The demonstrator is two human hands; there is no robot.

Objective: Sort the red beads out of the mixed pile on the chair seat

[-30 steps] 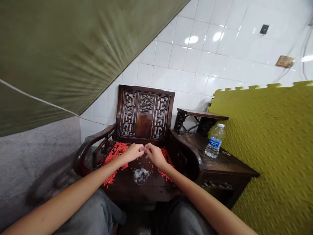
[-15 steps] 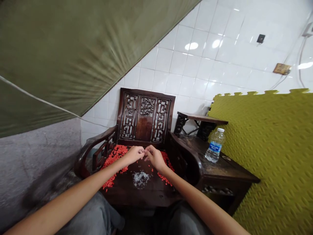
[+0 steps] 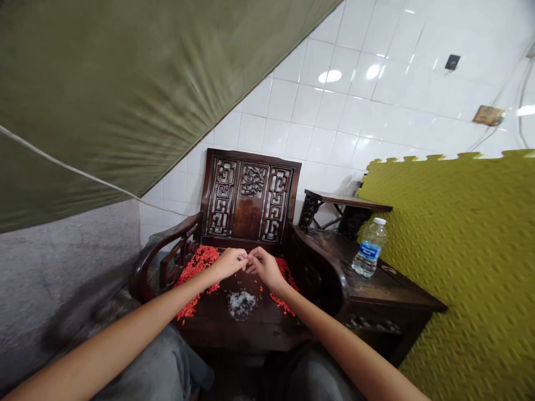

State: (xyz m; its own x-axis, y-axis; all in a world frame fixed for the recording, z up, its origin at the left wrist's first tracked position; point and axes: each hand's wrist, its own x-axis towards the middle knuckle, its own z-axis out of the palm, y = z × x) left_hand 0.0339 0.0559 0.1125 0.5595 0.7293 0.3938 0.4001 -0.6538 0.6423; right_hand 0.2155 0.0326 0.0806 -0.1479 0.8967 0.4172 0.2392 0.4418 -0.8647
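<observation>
Small red pieces (image 3: 196,267) lie scattered along the left and right sides of a dark wooden seat (image 3: 234,335), with a loose heap of whitish bits (image 3: 241,304) between them, toward the near edge. Above the seat's middle, beyond the heap, the left hand (image 3: 231,262) and right hand (image 3: 267,269) meet at the fingertips, both grips narrow; whether anything is pinched there cannot be told. Fine two-handed fingertip work appears in hand, calling for a light, steady pinch. Far side: carved chair back (image 3: 247,214). Right: side table (image 3: 388,289) bearing an upright, capped water bottle (image 3: 369,250).
</observation>
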